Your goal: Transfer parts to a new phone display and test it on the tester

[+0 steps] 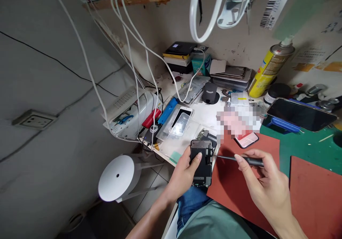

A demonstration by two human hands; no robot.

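Lower centre, the left hand (pixel 186 169) pinches a phone panel (pixel 202 169); lower right, the right hand (pixel 271 187) pinches a screwdriver (pixel 253 161), whose tip could gouge the panel if either grip slipped.

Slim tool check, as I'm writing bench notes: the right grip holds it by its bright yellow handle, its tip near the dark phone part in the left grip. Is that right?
Not quite: the head view shows the slim tool has a black handle, not bright yellow. The right grip holds it, tip near the dark phone part in the left grip.
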